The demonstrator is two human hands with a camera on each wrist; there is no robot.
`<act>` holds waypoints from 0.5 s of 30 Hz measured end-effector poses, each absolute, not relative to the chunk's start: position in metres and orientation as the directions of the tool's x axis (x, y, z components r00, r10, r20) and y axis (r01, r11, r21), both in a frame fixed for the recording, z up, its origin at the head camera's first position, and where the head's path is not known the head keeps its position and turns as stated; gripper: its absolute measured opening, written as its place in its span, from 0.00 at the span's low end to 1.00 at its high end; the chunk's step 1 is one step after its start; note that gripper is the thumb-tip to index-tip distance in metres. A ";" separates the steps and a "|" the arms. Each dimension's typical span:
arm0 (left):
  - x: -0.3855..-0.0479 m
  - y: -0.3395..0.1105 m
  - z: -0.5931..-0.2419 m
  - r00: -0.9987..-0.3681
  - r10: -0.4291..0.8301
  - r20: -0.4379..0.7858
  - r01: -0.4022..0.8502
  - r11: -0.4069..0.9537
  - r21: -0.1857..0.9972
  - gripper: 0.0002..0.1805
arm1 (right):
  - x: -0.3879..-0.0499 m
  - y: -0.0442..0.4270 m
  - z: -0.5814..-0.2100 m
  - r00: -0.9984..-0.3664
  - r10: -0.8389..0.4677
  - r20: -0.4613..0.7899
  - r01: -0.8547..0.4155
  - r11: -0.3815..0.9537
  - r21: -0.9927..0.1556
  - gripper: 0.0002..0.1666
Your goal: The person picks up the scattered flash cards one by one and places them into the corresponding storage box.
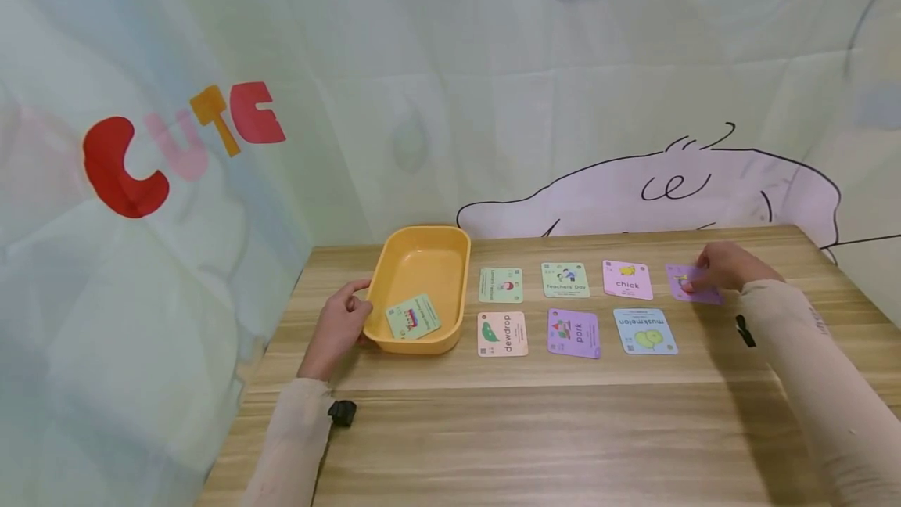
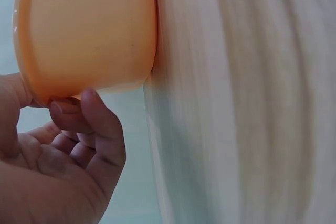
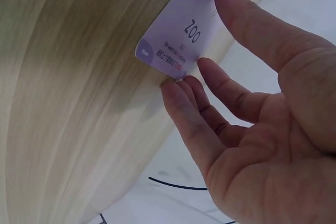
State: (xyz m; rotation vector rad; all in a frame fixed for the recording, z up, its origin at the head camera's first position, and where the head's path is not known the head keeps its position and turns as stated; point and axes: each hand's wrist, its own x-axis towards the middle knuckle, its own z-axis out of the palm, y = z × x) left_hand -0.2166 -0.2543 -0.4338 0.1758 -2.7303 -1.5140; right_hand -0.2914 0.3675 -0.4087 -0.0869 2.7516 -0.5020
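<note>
Left hand [image 1: 341, 331] pinches the yellow tray's rim [image 1: 459, 288], likely to steady it, 1 green card [image 1: 413, 317] inside; 6 cards [image 1: 573, 333] lie in 2 spaced rows, seemingly for legibility; right hand [image 1: 732, 266] pinches the zoo card [image 3: 176, 35] at the far-right end, thumb on its face.

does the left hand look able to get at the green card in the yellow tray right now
Likely yes: the left hand holds the yellow tray close to the green card, and nothing covers that card. The hand would probably have to let go of the tray first.
</note>
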 end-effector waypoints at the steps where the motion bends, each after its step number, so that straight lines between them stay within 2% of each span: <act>1: -0.216 -0.254 -0.433 -0.994 -0.103 -0.043 -0.091 0.523 0.847 0.26 | -0.291 0.368 -0.408 -0.939 -0.120 -0.324 0.003 0.936 -0.353 0.43; 15: -0.217 -0.255 -0.433 -0.993 -0.100 -0.056 -0.100 0.518 0.849 0.27 | -0.283 0.359 -0.406 -0.938 -0.109 -0.329 0.006 0.944 -0.329 0.43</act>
